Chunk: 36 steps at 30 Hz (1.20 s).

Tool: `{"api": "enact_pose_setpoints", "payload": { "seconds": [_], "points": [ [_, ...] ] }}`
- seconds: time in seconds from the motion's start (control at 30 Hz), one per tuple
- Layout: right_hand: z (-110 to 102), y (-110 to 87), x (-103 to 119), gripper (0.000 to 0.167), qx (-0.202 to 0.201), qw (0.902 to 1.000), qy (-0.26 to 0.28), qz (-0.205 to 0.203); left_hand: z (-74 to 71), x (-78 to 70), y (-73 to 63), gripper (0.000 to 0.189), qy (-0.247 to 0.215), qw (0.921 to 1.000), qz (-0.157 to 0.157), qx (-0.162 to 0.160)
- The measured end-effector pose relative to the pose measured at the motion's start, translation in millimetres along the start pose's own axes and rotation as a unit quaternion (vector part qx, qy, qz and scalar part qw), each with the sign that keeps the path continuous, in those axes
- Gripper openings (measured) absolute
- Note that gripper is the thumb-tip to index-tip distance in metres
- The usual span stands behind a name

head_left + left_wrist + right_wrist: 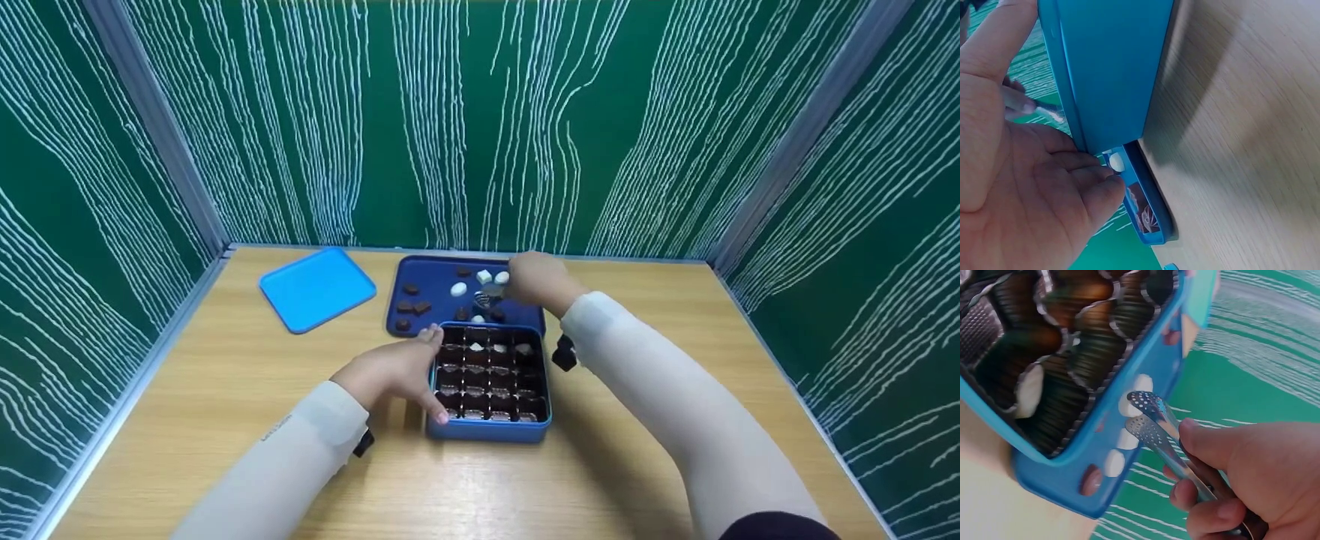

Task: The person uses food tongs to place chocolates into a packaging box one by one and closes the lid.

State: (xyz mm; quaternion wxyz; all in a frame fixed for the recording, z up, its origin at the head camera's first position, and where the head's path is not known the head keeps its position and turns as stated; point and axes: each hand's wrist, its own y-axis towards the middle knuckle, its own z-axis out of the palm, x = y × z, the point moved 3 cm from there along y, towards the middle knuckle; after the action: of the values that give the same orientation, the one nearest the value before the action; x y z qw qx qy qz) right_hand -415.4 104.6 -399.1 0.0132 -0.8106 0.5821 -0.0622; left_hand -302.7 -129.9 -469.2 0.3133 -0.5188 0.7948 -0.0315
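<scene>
A blue tin box [487, 430] with a dark plastic divided insert [487, 382] stands in the middle of the table; a few pieces sit in its far compartments. My left hand [397, 367] rests spread along the tin's left side, thumb at the near corner and fingertips at the far one. Beyond the tin, my right hand [538, 281] holds metal tongs [1151, 433] with perforated ends. Those ends are slightly apart, over white candies in the right wrist view; whether they touch one I cannot tell. A dark blue tray [439, 268] holds several chocolates and white candies.
A bright blue lid or shallow tray [319, 289] lies at the left on the wooden table [225, 427]. Green walls [480, 150] with white lines close off the back and both sides. The tin overlaps the near edge of the dark blue tray in the head view.
</scene>
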Motion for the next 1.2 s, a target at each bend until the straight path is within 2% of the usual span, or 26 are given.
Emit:
{"api": "enact_pose_setpoints", "payload": {
  "seconds": [0.13, 0.27, 0.43, 0.53, 0.67, 1.0, 1.2],
  "points": [
    [-16, -10.5, 11, 0.022, 0.018, 0.9996, -0.004, -0.022, -0.3, 1.7, -3.5, 0.161, 0.011, 0.9999, 0.0, -0.001],
    [-26, -21.0, 26, 0.03, 0.028, 0.997, -0.005, -0.072, -1.7, 6.1, -7.5, 0.157, 0.029, 0.9996, -0.001, -0.004],
    [-25, -32.0, 46, 0.029, 0.026, 0.9886, -0.03, -0.145, -2.5, 10.8, -10.7, 0.15, 0.034, 0.9994, -0.002, -0.005],
    [-21, -35.1, 56, 0.03, 0.017, 0.9844, -0.05, -0.168, -2.5, 9.7, -11.5, 0.149, 0.029, 0.9996, -0.002, -0.005],
    [-17, -34.3, 69, 0.034, 0.011, 0.983, -0.083, -0.164, -3.0, 5.4, -12.1, 0.151, 0.025, 0.9997, -0.006, -0.004],
    [-10, -25.8, 98, 0.033, 0.058, 0.973, -0.171, -0.143, -4.8, -0.5, -12.1, 0.151, 0.014, 0.9997, -0.02, -0.008],
    [-3, -21.9, 112, 0.028, 0.076, 0.9553, -0.24, -0.154, -4.6, -2.9, -12.0, 0.15, 0.011, 0.9997, -0.017, -0.015]
  ]
}}
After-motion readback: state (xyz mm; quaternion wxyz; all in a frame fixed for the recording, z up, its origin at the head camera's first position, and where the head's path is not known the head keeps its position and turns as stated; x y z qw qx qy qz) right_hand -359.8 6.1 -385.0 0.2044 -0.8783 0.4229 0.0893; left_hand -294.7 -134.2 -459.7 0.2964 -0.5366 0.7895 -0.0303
